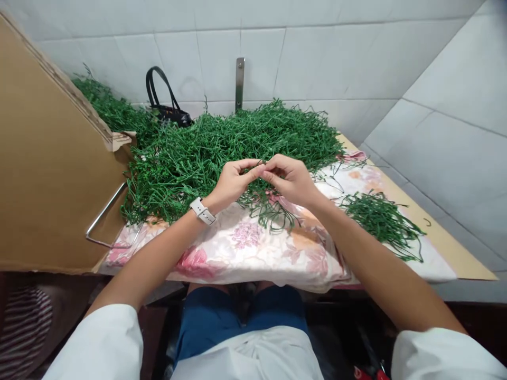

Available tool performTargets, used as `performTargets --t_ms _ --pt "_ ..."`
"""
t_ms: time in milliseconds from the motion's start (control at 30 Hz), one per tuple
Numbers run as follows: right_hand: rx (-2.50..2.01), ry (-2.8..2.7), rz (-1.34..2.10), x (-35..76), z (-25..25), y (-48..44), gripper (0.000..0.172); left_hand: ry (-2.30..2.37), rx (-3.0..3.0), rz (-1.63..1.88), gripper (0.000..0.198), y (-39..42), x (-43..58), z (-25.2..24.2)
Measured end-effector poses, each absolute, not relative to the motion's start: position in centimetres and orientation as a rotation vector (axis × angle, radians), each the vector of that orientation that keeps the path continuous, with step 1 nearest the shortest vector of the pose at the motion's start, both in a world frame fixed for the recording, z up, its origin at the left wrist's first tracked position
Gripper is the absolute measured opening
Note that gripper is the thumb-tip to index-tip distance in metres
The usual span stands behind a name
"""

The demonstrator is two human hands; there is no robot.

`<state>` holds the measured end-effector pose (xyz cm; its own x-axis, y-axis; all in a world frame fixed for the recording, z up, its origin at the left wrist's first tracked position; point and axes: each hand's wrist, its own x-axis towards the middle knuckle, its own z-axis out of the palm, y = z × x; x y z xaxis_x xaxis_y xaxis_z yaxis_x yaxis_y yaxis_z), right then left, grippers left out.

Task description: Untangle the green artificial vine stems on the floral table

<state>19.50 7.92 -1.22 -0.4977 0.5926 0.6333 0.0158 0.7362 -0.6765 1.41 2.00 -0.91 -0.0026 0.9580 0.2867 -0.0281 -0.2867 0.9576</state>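
My left hand (pixel 234 182), with a white watch (pixel 203 211) on its wrist, meets my right hand (pixel 293 179) at the fingertips above the table. Both are closed in a pinch. A bit of thin green stem shows at the fingertips, mostly hidden by them. Just below my hands, a small loose bunch of green stems (pixel 273 214) lies on the floral cloth (pixel 253 258). Behind them spreads a large tangled heap of thin, wiry green stems (pixel 237 137). Off to the right is a smaller, separate pile of green stems (pixel 380 219).
A cardboard sheet (pixel 51 158) stands at the left, beside a bent metal wire frame (pixel 103 216). Behind the heap are a black bag (pixel 172 113) and a metal bracket (pixel 240 84) on the tiled wall (pixel 336 58). One stray stem (pixel 426 222) lies near the right edge.
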Motion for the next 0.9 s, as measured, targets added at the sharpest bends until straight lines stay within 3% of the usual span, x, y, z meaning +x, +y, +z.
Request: performTargets --t_ms 167,367,533,767,900 --pt "-0.435 -1.933 0.977 18.7 -1.3 7.5 0.051 1.069 1.352 1.552 0.06 2.0 1.6 -0.6" --pt "-0.411 -1.69 1.35 18.3 -1.5 8.0 0.061 0.93 1.019 1.615 0.025 1.4 2.1 0.5" --pt "-0.588 -1.374 1.497 20.5 -0.8 10.1 0.078 0.968 0.921 1.645 0.018 1.0 0.1 2.4" --pt "-0.481 -1.39 1.685 22.2 1.6 9.3 0.064 0.916 0.977 1.545 0.01 0.9 0.2 2.5" --pt "-0.58 -1.575 1.577 20.8 1.1 7.7 0.066 0.917 0.976 1.486 0.008 0.4 1.3 2.1"
